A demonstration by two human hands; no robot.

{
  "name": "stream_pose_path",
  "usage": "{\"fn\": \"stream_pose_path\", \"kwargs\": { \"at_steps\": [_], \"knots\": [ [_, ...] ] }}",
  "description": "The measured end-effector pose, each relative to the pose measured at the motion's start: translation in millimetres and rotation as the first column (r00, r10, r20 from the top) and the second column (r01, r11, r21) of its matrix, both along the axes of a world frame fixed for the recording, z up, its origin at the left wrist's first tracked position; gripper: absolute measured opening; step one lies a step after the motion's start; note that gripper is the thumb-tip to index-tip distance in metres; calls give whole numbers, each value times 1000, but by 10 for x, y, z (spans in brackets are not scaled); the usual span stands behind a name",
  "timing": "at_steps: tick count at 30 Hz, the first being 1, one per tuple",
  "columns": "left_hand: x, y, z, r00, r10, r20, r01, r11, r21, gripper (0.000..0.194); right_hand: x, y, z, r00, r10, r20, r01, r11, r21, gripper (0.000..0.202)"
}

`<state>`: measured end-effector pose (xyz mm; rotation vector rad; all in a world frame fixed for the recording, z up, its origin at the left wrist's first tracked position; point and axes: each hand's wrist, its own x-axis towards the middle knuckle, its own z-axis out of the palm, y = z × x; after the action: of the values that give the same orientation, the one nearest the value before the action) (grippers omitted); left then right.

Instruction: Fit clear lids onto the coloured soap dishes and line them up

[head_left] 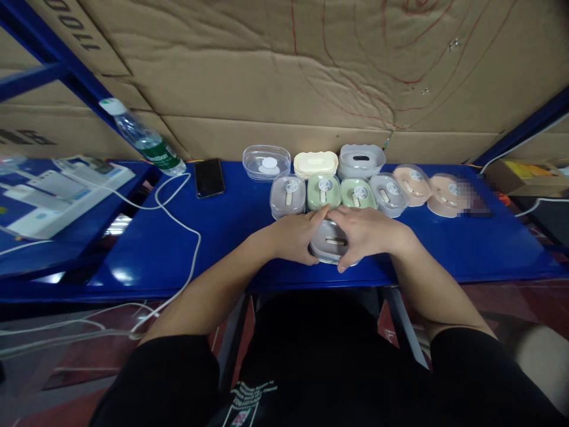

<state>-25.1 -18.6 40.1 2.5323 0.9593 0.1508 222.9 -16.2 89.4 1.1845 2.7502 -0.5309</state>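
Note:
Near the front edge of the blue table sits a grey plastic soap box [328,235] with a slot and a pale strip in its top. My left hand [296,237] grips its left side, and my right hand [367,232] grips its right side, fingertips almost meeting at the far edge. Just beyond my hands stand lidded soap boxes: a grey one [288,200], a green one [323,188], a second green one [357,194] and another grey one [391,194]. My hands hide part of the held box.
Behind are clear lids [267,161], cream trays [315,164] and grey trays [362,159]. Peach soap boxes [413,184] stand at right. On the left are a phone [210,178], a water bottle [149,142] and a white cable [195,237]. Cardboard [249,71] walls the back.

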Motion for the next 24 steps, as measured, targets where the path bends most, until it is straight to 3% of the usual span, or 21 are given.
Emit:
{"fn": "stream_pose_path", "kwargs": {
  "at_steps": [8,24],
  "knots": [
    [-7,31,-32,1000,-12,21,12,1000,14,159,-47,-5,-31,1000,-20,-1,20,1000,16,115],
    [36,-64,1,995,86,-57,-89,995,-46,142,-109,13,-98,999,36,22,-38,997,70,111]
  ]
}}
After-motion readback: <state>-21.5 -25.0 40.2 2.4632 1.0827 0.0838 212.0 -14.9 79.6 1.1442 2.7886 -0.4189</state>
